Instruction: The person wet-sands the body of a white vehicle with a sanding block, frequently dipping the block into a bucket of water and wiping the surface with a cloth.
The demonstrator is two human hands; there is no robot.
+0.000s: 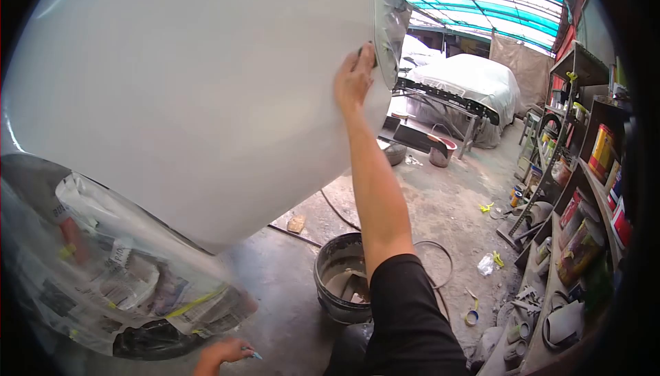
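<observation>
A large light-grey car panel [206, 87] fills the upper left, smooth and matte. My right hand [355, 77] presses on it near its right edge, fingers pointing up, holding a dark thin piece [375, 58] like sandpaper, mostly hidden under the fingers. Plastic film [392, 18] covers the part beyond that edge. Down at the bottom, my left hand [230, 351] is closed on a small pale-blue object [256, 355], too small to name. Just above it is a part masked with newspaper and plastic [148, 273].
A black bucket [323, 286] with murky contents stands on the floor below my right arm. A hose [450, 266] curls beside it. Shelves of cans [601, 152] line the right side. Behind, a covered car [474, 77] stands past a metal stand [471, 128] and a small pail [440, 156].
</observation>
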